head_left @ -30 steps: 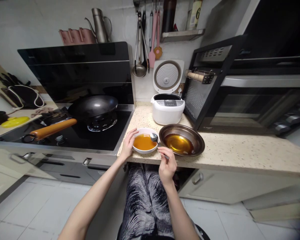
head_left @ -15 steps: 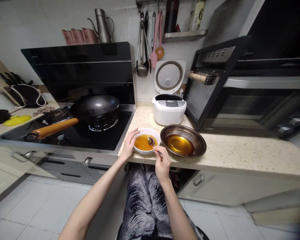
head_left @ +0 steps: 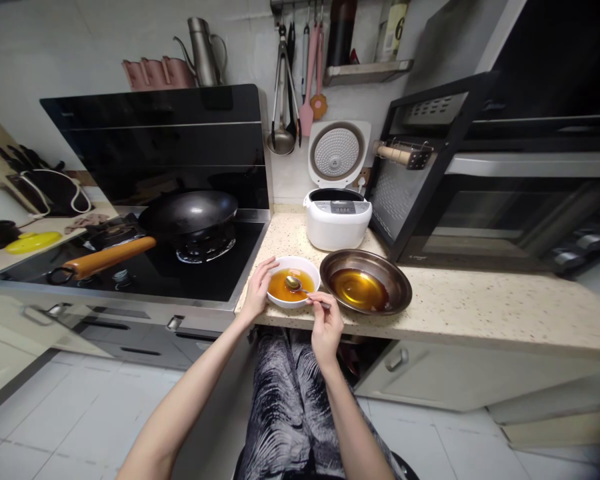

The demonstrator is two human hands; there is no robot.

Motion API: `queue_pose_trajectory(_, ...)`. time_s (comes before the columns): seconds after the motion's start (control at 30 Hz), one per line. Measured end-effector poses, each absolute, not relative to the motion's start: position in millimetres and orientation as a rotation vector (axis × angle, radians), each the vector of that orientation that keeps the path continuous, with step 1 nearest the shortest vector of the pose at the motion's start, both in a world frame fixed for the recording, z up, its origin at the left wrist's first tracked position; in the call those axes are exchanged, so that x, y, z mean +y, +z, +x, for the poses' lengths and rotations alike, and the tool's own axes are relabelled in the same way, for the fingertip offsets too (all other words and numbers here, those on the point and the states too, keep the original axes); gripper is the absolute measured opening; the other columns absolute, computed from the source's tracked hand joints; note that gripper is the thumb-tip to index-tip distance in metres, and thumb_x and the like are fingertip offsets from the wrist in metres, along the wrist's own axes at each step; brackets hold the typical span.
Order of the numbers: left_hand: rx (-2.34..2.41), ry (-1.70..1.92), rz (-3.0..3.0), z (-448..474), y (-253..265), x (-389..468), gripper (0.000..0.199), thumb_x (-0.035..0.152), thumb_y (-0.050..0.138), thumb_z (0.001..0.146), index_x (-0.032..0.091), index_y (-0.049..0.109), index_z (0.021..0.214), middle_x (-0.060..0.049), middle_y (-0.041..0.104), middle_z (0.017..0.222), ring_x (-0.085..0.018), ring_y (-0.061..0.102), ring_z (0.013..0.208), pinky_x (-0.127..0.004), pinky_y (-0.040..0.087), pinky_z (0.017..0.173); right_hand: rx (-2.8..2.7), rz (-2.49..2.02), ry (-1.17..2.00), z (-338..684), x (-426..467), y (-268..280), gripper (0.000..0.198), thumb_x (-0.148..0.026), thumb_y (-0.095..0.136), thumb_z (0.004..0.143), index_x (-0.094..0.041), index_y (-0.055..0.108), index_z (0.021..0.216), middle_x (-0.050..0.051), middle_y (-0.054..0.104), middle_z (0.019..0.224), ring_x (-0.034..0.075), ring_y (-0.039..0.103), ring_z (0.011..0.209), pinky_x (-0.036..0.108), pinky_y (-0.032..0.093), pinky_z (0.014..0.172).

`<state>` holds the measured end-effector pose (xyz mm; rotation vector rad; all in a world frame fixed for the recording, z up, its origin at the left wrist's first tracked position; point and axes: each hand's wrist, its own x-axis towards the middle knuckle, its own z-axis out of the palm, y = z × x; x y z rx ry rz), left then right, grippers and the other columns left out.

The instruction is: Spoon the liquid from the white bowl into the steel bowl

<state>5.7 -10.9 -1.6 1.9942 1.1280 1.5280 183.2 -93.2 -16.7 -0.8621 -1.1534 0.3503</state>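
A white bowl with amber liquid stands at the counter's front edge. My left hand grips the bowl's left rim, fingers on the outer side and over the edge. In my right hand the handle of a metal spoon is pinched between thumb and fingers. The spoon's head lies in the liquid near the bowl's middle. Close by on the right is a wide dark metal basin, also holding amber liquid.
Behind the bowls stands a white rice cooker, lid raised. To the left, a black wok with a wooden handle sits on the gas stove. A black oven bounds the counter on the right. Utensils hang above.
The spoon's head has moved left through the liquid, from the right side of the bowl towards its middle. My left hand keeps its place on the rim.
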Motion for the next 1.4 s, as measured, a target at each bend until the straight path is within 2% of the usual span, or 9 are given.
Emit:
queue_pose_trajectory(0.4, 1.135, 1.516, 1.984, 6, 0, -12, 0.039, 0.034, 0.041, 0.103, 0.019, 0.071, 0.124, -0.013, 0.061, 0.146, -0.028, 0.053, 0.141, -0.051, 0.034, 0.125, -1.126, -0.831, 0.323, 187, -101, -10, 0.016, -0.027, 0.052, 0.102, -0.021, 0.064, 0.093, 0.005, 0.071, 0.092, 0.017, 0.070, 0.089, 0.034, 0.057, 0.085)
queue_pose_trajectory(1.17, 1.130, 1.529, 1.986, 6, 1, -13, 0.040, 0.035, 0.041, 0.103, 0.019, 0.071, 0.124, -0.013, 0.062, 0.144, -0.029, 0.055, 0.139, -0.052, 0.036, 0.124, -0.941, -0.815, 0.133, 217, -107, 8, 0.010, -0.024, 0.056, 0.101, -0.020, 0.063, 0.095, 0.005, 0.069, 0.093, 0.016, 0.069, 0.085, 0.034, 0.058, 0.081)
queue_pose_trajectory(1.4, 1.134, 1.518, 1.985, 6, 1, -13, 0.040, 0.034, 0.041, 0.103, 0.017, 0.070, 0.125, -0.014, 0.062, 0.145, -0.029, 0.054, 0.140, -0.052, 0.035, 0.123, -1.048, -0.886, 0.015, 226, -103, 0, 0.010, -0.022, 0.055, 0.101, -0.020, 0.065, 0.100, 0.006, 0.070, 0.096, 0.018, 0.070, 0.093, 0.037, 0.058, 0.087)
